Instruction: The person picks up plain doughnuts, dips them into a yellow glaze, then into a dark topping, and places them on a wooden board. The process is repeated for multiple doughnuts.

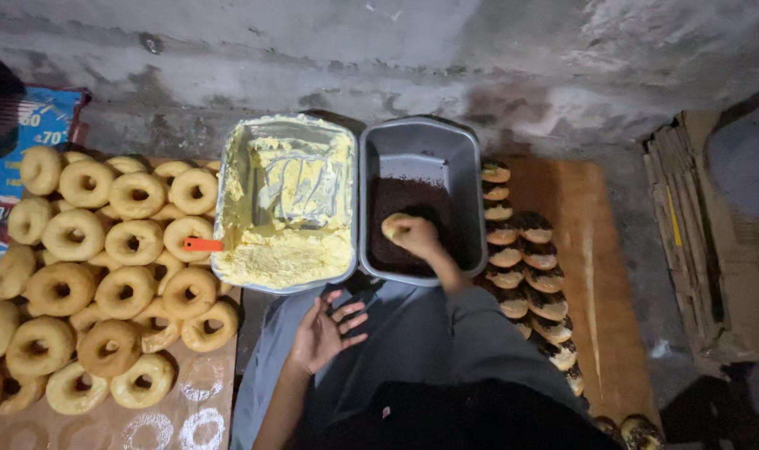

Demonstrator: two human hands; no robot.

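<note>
My right hand (416, 237) presses a plain doughnut (394, 223) down into dark chocolate sprinkles inside a grey tray (413, 138). My left hand (325, 332) hovers over my lap with the fingers spread and nothing in it. Beside the grey tray on the left stands a second tray (229, 158) filled with yellow cream, an orange-handled tool (201, 245) sticking out of its left edge. A pile of plain doughnuts (104, 258) lies to the left of the cream tray.
Sprinkle-topped doughnuts (525, 267) stand in rows on a wooden board (596, 250) to the right. Stacked cardboard (713, 242) lies at far right. A rough grey wall (396, 50) runs behind the trays. My grey-clad knees (413, 350) sit below.
</note>
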